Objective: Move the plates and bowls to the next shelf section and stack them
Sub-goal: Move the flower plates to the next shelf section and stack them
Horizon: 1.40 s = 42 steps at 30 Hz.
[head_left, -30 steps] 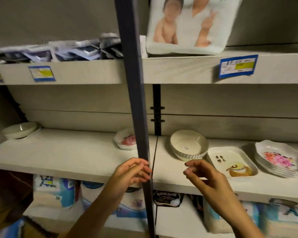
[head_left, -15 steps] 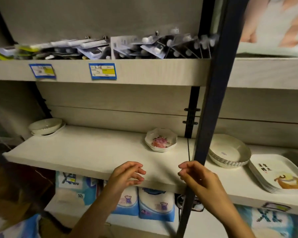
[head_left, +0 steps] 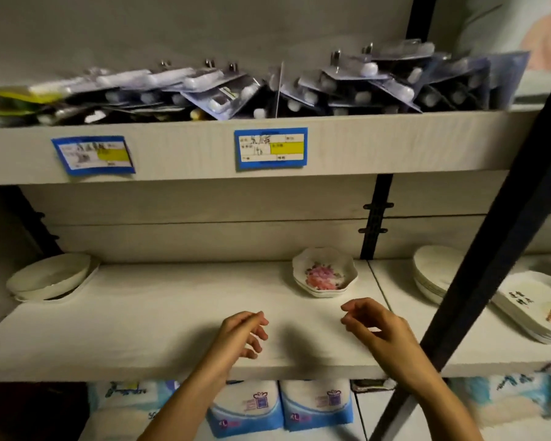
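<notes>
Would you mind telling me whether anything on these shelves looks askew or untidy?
Yes: the clear blister packs on the top shelf lie in a jumbled heap, overlapping at odd angles, and the left blue-bordered price label is stuck on crooked. The flowered white dishes below sit level in a neat stack.

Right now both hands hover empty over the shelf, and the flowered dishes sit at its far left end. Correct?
Not quite. The head view shows the flowered dishes at the section's right end, beside the black upright; a plain white bowl holds the far left. The left hand and right hand do hover empty over the shelf.
</notes>
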### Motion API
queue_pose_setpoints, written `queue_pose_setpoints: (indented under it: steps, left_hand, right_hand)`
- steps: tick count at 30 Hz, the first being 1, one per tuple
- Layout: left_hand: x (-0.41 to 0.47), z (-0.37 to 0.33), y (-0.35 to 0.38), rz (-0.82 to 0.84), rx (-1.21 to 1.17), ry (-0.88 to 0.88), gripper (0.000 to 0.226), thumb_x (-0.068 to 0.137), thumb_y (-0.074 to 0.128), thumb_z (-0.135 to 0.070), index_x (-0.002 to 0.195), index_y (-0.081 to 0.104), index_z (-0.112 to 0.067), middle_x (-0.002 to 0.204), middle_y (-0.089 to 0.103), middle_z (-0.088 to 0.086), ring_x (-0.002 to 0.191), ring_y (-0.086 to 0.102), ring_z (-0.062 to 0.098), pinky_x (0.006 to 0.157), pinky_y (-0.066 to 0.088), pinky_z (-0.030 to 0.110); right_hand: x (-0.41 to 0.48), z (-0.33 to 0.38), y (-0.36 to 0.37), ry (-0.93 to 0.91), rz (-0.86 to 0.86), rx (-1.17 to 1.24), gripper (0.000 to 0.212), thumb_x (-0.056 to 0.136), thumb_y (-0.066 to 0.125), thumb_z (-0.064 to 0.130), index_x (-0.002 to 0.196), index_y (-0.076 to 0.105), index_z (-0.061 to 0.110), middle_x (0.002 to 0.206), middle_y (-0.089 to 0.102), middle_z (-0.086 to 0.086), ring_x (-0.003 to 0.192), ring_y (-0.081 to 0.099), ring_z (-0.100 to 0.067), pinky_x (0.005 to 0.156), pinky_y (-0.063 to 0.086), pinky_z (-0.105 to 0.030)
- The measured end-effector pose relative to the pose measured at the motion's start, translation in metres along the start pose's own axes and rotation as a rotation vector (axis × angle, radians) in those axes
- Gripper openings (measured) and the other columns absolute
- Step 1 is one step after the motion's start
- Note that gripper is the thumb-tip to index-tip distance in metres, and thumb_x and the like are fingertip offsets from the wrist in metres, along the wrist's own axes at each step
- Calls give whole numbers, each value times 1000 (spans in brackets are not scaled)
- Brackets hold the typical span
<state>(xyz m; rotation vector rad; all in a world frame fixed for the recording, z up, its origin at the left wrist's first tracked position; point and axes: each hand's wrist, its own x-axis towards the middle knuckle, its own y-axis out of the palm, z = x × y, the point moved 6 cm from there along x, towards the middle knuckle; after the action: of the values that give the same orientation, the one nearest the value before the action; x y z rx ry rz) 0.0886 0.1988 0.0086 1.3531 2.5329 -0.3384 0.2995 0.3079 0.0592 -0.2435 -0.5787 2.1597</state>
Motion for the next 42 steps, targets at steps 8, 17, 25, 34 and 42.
queue_pose_setpoints:
  steps: [8,17,25,34,42]
  left_hand:
    - [111,-4,52,4,163,-58,33,86,56,-38,67,52,-11,59,50,3,41,39,14,38,29,17]
    - [158,15,92,-90,205,-120,39,80,65,-41,68,61,-4,35,52,0,14,36,6,23,24,11]
    - [164,4,99,-23,364,-115,33,83,55,-22,52,52,-10,30,51,-3,24,44,8,31,32,14]
    - [165,-8,89,-27,316,-45,44,90,47,-26,49,48,-10,22,44,-3,17,34,7,29,22,10]
    - [106,-39,36,141,300,70,37,89,49,-12,52,52,-7,30,42,-6,26,33,5,33,24,14]
  right_hand:
    - [20,-3,-3,60,-100,-27,15,90,56,23,95,57,37,96,68,9,90,64,-6,80,54,-27]
    - [23,-18,-12,134,-122,-41,12,91,55,21,97,58,31,96,67,8,89,64,-6,73,50,-18]
    - [30,-22,-15,150,-125,-61,16,91,55,21,92,57,36,93,68,7,87,65,-6,73,50,-18]
    - [39,-35,-10,183,-147,-24,15,92,53,18,93,59,32,86,70,5,77,67,-4,71,52,-21]
    - [33,-44,-7,402,-214,326,28,95,37,42,113,45,23,89,69,-7,68,65,-20,58,47,-25]
